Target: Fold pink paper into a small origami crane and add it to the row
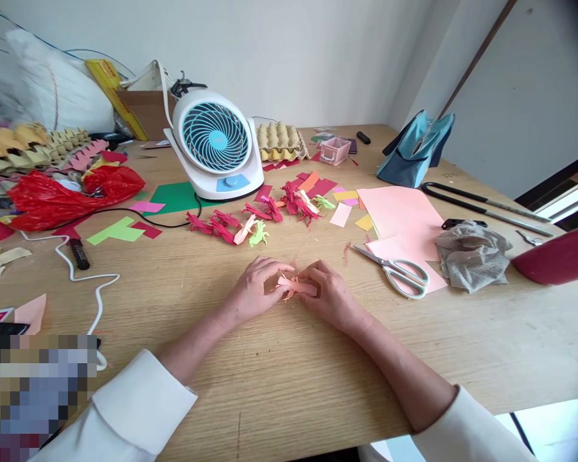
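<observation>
Between my hands is a small peach paper figure with thin cut strips sticking out of it. My left hand pinches its left end with thumb and fingers. The right end is gripped by my right hand. Just beyond lie several similar twisted paper figures, among them a lime green one, a cream one and crimson ones. To the right of my right hand, scissors with white handles rest partly on pink paper sheets.
A white fan stands behind the paper figures. Left are a red plastic bag, a white cable and a black marker. On the right sit a crumpled grey cloth, a maroon container and a blue bag.
</observation>
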`<state>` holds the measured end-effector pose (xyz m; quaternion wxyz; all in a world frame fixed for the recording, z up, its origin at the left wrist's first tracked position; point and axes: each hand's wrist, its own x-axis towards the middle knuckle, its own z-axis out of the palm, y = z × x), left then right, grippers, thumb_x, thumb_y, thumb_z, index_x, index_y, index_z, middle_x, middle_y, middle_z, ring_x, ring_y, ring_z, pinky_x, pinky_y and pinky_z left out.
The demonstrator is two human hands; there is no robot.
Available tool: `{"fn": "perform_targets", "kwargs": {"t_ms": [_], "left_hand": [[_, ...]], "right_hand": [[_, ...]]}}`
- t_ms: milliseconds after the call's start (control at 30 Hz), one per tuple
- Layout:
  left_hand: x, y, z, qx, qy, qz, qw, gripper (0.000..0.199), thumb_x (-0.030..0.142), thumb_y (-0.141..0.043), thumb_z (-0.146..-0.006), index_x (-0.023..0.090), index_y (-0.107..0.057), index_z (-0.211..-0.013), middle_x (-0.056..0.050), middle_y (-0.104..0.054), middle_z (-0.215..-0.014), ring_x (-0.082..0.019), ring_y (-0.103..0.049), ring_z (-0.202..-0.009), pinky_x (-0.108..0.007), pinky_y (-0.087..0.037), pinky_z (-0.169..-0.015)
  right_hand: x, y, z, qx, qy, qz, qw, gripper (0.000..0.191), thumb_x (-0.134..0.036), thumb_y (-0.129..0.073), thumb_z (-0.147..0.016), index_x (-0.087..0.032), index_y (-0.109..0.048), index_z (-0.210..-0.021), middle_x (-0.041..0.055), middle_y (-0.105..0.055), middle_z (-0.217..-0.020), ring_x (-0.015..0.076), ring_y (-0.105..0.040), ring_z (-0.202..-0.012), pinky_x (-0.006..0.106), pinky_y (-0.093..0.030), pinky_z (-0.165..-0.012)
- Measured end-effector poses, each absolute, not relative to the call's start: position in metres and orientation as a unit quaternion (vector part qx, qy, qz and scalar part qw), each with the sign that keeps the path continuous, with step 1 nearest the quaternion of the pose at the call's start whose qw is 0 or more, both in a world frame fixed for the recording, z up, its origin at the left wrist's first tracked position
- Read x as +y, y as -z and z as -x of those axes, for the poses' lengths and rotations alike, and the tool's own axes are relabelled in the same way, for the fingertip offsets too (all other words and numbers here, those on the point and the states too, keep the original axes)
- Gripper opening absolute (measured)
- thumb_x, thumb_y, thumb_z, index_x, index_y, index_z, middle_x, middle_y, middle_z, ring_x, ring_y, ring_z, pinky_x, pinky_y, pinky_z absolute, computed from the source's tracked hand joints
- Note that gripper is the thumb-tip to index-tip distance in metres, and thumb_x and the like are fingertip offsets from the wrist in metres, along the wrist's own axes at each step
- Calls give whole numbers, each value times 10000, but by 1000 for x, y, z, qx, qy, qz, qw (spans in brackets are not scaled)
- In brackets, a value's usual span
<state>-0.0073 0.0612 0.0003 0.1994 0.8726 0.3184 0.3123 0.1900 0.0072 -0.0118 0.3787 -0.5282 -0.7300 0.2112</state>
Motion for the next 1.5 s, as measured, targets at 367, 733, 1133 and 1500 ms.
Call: {"fn": "perform_targets", "kwargs": {"t_ms": [367, 733, 1133, 1500], "left_hand": [[63, -6, 15, 320, -236, -911, 108, 223, 230, -649, -850, 226, -677, -1072, -57, -658, -1151, -240, -542, -1082, -419, -429, -960], [63, 3, 13, 315, -216, -923, 44, 108, 271, -605, -913, 218, -696, -934, -41, -678, -1145, -229, -544, -1098, -405, -389, -936], [54, -11, 10, 303, -199, -932, -6, 132, 268, -561, -942, 209, -670, -989, -38, -707, -1062, -239, -554, -1063, -415, -354, -882], [53, -17, 10, 328, -210, -921, 25, 78, 248, -596, -919, 202, -653, -943, -31, -704, -974, -226, -572, -999, -391, -345, -850]], "right_hand": [[7, 16, -192, -769, -142, 526, 335, 129, -216, -732, -813, -176, -690, -928, 75, -604, -920, 204, -594, -858, 346, -493, -777], [6, 17, -186, -757, -128, 545, 337, 51, -205, -689, -856, -172, -680, -818, 65, -601, -838, 176, -576, -778, 297, -453, -695], [4, 10, -186, -714, -206, 560, 366, 64, -157, -704, -807, -179, -644, -804, 25, -640, -805, 148, -588, -718, 256, -427, -656], [3, 9, -182, -652, -286, 560, 424, 62, -148, -622, -814, -181, -674, -808, -7, -679, -756, 121, -569, -644, 225, -414, -587]]}}
